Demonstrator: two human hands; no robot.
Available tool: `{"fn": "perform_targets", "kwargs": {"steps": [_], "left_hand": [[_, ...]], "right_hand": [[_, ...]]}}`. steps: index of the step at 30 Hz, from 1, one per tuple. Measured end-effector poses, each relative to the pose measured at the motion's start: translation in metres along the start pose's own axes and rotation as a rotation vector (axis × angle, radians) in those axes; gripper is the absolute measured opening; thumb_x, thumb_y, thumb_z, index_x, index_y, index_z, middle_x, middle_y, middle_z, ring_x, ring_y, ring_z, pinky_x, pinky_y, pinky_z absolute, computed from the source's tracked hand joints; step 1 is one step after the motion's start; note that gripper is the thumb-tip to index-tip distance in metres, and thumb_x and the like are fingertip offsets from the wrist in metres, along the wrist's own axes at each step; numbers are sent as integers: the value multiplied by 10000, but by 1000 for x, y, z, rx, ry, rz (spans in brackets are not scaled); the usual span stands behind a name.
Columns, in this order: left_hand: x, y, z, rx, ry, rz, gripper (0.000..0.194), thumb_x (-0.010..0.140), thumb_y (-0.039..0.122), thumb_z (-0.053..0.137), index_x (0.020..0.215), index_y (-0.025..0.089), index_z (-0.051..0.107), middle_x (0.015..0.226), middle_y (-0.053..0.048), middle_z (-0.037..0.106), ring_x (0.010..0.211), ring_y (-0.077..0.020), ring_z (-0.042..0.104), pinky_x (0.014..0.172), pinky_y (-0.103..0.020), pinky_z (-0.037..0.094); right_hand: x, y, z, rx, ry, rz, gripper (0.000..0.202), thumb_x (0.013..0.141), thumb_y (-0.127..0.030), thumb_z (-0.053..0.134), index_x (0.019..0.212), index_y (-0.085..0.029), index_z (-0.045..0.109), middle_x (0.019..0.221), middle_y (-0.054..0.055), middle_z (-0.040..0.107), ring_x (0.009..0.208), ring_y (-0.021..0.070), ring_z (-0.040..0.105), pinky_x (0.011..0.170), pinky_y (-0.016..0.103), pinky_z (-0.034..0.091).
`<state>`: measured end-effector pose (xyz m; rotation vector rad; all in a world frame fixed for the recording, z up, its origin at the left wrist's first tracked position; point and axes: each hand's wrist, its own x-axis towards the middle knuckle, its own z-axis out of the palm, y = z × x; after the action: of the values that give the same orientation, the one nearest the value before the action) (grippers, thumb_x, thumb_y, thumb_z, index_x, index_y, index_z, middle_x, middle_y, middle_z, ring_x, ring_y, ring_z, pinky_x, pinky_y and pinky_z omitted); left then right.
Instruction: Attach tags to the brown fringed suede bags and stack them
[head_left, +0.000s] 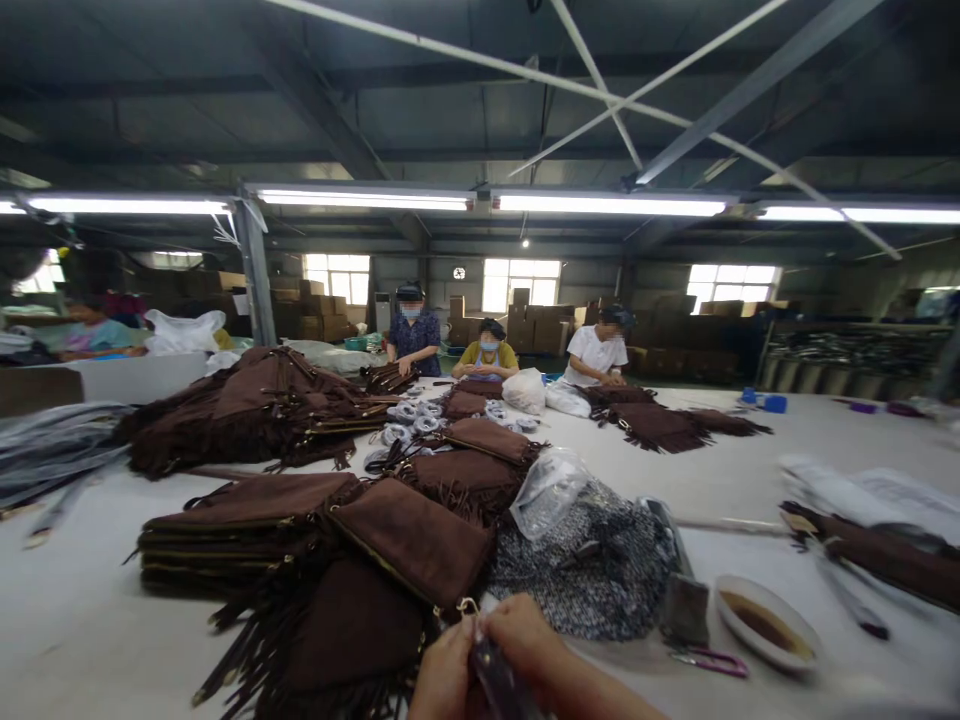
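At the bottom centre, my left hand and my right hand meet, fingers pinched together. Between them is a dark strap that looks wrapped in clear plastic. A gold metal clasp sticks out above my fingertips, close to the corner of a brown zippered pouch; whether it is hooked to the pouch I cannot tell. Below that pouch lies a brown fringed bag, with its fringe spread to the left. My fingers hide most of the grip.
Stacked brown pouches stand left, before a big heap of fringed bags. Right of my hands are a grey speckled pile, a bowl of brown liquid and pink-handled snips. Several people work across the table.
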<state>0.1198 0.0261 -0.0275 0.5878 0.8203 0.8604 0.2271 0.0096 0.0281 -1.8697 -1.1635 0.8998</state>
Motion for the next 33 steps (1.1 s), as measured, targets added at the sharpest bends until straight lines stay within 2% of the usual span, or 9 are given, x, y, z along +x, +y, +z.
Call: {"fn": "perform_targets", "kwargs": {"steps": [2, 5, 7, 10, 12, 18, 23, 28, 33], "left_hand": [[-13, 4, 2, 14, 3, 31, 316, 718, 402, 733, 886, 143, 668, 726, -40, 659, 639, -158, 624, 575, -258, 501], [-28, 8, 5, 78, -37, 35, 266, 721, 287, 713, 926, 127, 657, 855, -85, 685, 696, -157, 643, 579, -240, 504], [-30, 8, 4, 124, 10, 79, 258, 732, 234, 689, 961, 123, 644, 944, -105, 685, 735, -158, 649, 577, -226, 505], [-28, 4, 0, 160, 114, 128, 371, 731, 165, 666, 1096, 151, 603, 1104, -113, 662, 833, -171, 657, 585, -216, 515], [-27, 1, 0, 185, 128, 129, 412, 733, 148, 655, 1139, 164, 587, 1144, -112, 653, 884, -179, 653, 593, -209, 518], [-30, 1, 0, 230, 122, 97, 303, 774, 219, 641, 1069, 157, 619, 1107, -117, 661, 876, -182, 655, 607, -223, 511], [-36, -1, 4, 189, 89, -80, 239, 791, 354, 644, 916, 150, 635, 964, -98, 678, 787, -152, 636, 631, -229, 471], [-38, -11, 13, 80, 65, -254, 270, 812, 411, 615, 920, 164, 622, 894, -55, 651, 723, -137, 586, 689, -289, 469], [-30, -27, 21, -140, 44, -267, 276, 798, 417, 647, 900, 164, 607, 797, -26, 630, 673, -139, 577, 708, -320, 489]], "right_hand": [[-1, 1, -3, -30, -8, -11, 236, 644, -131, 511, 411, -166, 492, 408, -56, 353, 432, 80, 338, 426, 205, 252], [2, 11, -7, -79, -34, -19, 219, 679, -172, 531, 464, -146, 563, 427, -39, 423, 459, 88, 381, 423, 203, 251], [8, 20, -8, -97, -65, -21, 218, 717, -224, 538, 538, -130, 621, 458, -27, 477, 468, 90, 406, 424, 201, 259], [14, 30, -8, -119, -94, -17, 258, 751, -281, 535, 606, -110, 664, 464, -15, 499, 448, 93, 415, 417, 208, 264], [16, 32, -7, -134, -94, -23, 290, 767, -308, 528, 628, -102, 678, 470, -6, 513, 444, 97, 429, 420, 212, 276], [30, 24, 2, -208, -70, -69, 310, 763, -334, 561, 653, -88, 716, 479, 14, 551, 458, 104, 455, 450, 224, 291], [42, 19, 13, -245, -52, -90, 321, 767, -339, 567, 615, -94, 708, 460, 10, 546, 456, 98, 435, 461, 230, 288], [48, 16, 17, -253, -2, -107, 279, 739, -311, 593, 605, -101, 718, 482, 23, 585, 511, 120, 482, 483, 232, 304], [55, 22, 23, -177, 39, -58, 272, 742, -320, 594, 667, -92, 723, 567, 51, 651, 556, 139, 536, 488, 223, 327]]}}
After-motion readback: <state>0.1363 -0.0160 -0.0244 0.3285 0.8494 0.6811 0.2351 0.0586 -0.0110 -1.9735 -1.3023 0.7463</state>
